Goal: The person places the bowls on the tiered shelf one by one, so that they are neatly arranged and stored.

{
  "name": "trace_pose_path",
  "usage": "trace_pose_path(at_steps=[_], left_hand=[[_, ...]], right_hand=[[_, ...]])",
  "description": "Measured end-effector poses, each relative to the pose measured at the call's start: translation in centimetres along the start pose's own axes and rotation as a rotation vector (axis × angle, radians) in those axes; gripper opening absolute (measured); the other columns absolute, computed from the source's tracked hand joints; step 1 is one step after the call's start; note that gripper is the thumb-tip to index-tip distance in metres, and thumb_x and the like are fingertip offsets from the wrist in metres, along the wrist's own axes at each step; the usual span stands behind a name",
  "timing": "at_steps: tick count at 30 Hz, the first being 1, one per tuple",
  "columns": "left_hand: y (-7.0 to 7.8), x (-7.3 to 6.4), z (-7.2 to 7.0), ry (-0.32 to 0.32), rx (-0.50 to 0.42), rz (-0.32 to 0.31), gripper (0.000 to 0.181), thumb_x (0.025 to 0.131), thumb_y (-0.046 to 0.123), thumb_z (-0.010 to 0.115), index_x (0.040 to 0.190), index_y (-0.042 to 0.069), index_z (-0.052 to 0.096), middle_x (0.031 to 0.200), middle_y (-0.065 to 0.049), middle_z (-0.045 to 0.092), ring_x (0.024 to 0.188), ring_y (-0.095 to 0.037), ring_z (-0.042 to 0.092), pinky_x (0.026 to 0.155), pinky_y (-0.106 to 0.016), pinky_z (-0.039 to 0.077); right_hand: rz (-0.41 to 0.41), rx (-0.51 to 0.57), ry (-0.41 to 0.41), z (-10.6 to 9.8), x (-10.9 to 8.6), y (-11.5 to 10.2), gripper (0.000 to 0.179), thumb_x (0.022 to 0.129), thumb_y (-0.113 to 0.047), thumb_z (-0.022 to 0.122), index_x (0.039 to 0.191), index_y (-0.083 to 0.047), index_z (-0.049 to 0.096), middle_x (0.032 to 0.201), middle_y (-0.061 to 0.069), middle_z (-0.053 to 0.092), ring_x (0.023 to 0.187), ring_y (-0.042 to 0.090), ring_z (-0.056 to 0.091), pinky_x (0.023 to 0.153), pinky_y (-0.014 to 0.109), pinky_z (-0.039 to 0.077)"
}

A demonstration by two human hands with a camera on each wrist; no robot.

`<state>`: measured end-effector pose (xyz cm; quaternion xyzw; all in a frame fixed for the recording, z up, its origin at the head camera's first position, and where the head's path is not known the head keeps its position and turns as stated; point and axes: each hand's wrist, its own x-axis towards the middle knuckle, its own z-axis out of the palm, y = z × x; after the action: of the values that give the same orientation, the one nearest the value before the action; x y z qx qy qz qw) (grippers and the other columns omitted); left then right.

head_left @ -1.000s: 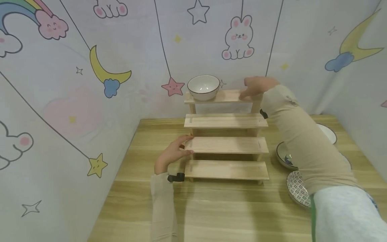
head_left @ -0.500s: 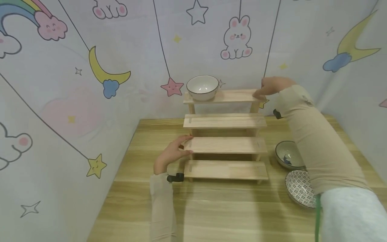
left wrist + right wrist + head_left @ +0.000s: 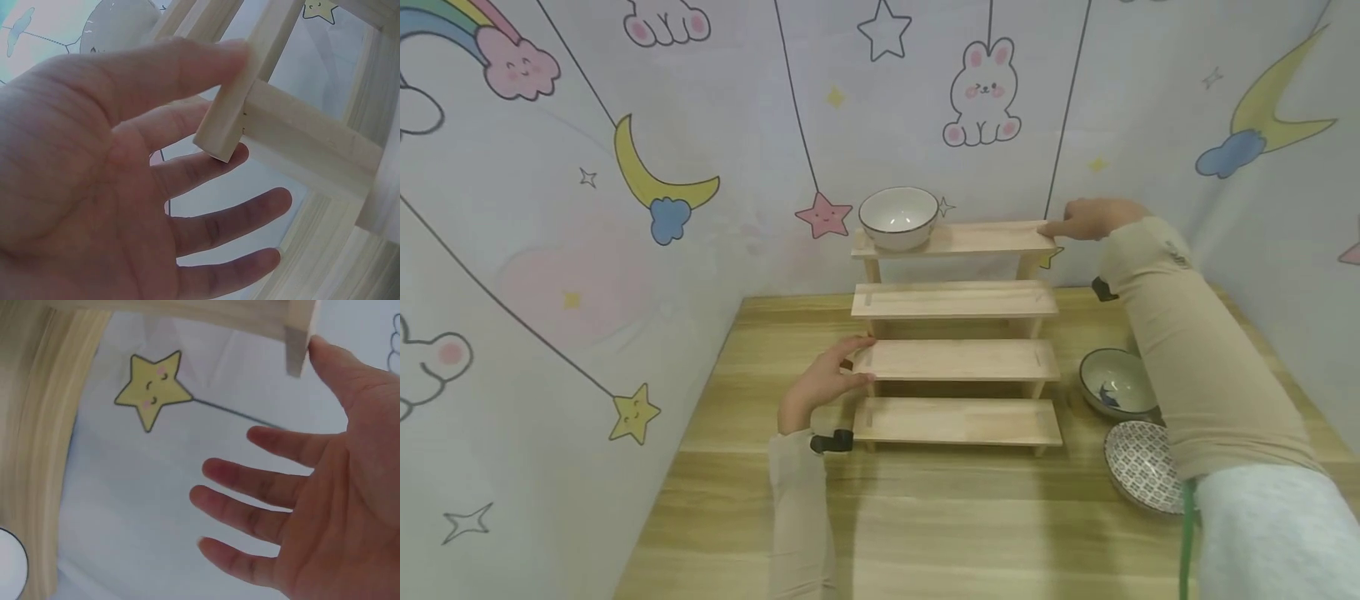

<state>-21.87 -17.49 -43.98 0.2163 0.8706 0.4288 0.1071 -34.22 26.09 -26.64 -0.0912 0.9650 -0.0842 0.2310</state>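
Observation:
A four-tier wooden stepped rack [image 3: 962, 360] stands in the middle of the wooden table. On the left end of its top tier sits a white bowl [image 3: 898, 221] with a dark rim. My left hand [image 3: 822, 390] pinches the left end of the second tier from the bottom, thumb on one side of the board [image 3: 225, 122] and index finger on the other. At the top tier's right end is my right hand [image 3: 1097, 219]. Its thumb touches the board end [image 3: 303, 337] in the right wrist view, while the other fingers stretch out, holding nothing.
Right of the rack, a bowl with a blue motif [image 3: 1116, 383] and a patterned dish [image 3: 1142, 462] lie on the table [image 3: 955, 517], partly hidden by the right sleeve [image 3: 1217, 358]. A wall with printed cartoons [image 3: 760, 108] rises close behind the rack.
My right hand has moved right along the top tier, from over the board to its right end. The left hand keeps its place, and the white bowl stays where it was.

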Motion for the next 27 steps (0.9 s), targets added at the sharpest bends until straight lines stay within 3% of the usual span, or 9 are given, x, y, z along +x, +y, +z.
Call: trace_pose_path(at_steps=[8,15,22,27], left_hand=[[0.0,0.1,0.1,0.012,-0.003,-0.002,0.064,0.096,0.015,0.07,0.152,0.004,0.043,0.159,-0.022,0.032,0.127,-0.044,0.047,0.103,-0.058,0.041],[-0.1,0.1,0.0,0.014,0.013,0.003,0.063,0.097,0.017,0.07,0.152,0.003,0.042,0.159,-0.024,0.03,0.125,-0.044,0.049,0.102,-0.057,0.043],[0.1,0.4,-0.2,0.011,0.007,0.03,0.063,0.096,0.013,0.07,0.151,0.001,0.043,0.158,-0.022,0.033,0.133,-0.041,0.043,0.104,-0.054,0.042],[0.1,0.3,-0.1,0.002,-0.003,0.033,0.063,0.096,0.013,0.07,0.151,0.0,0.042,0.158,-0.022,0.034,0.134,-0.041,0.042,0.104,-0.054,0.042]], right_hand=[[0.033,0.123,-0.049,0.9,0.8,1.9,0.112,0.096,-0.077,0.027,0.152,0.019,0.008,0.146,0.046,0.027,0.125,0.059,0.044,0.104,0.072,0.031],[0.054,0.173,-0.074,1.0,0.4,2.2,0.107,0.099,-0.072,0.024,0.151,0.019,0.003,0.142,0.049,0.029,0.127,0.061,0.04,0.103,0.069,0.035],[0.093,0.051,-0.07,2.1,0.9,5.2,0.096,0.102,-0.063,0.035,0.144,0.023,0.025,0.135,0.046,0.043,0.124,0.06,0.044,0.102,0.07,0.034],[0.132,0.092,-0.113,3.5,1.2,8.1,0.107,0.097,-0.07,0.043,0.145,0.023,0.021,0.135,0.045,0.044,0.122,0.059,0.046,0.1,0.07,0.037]])
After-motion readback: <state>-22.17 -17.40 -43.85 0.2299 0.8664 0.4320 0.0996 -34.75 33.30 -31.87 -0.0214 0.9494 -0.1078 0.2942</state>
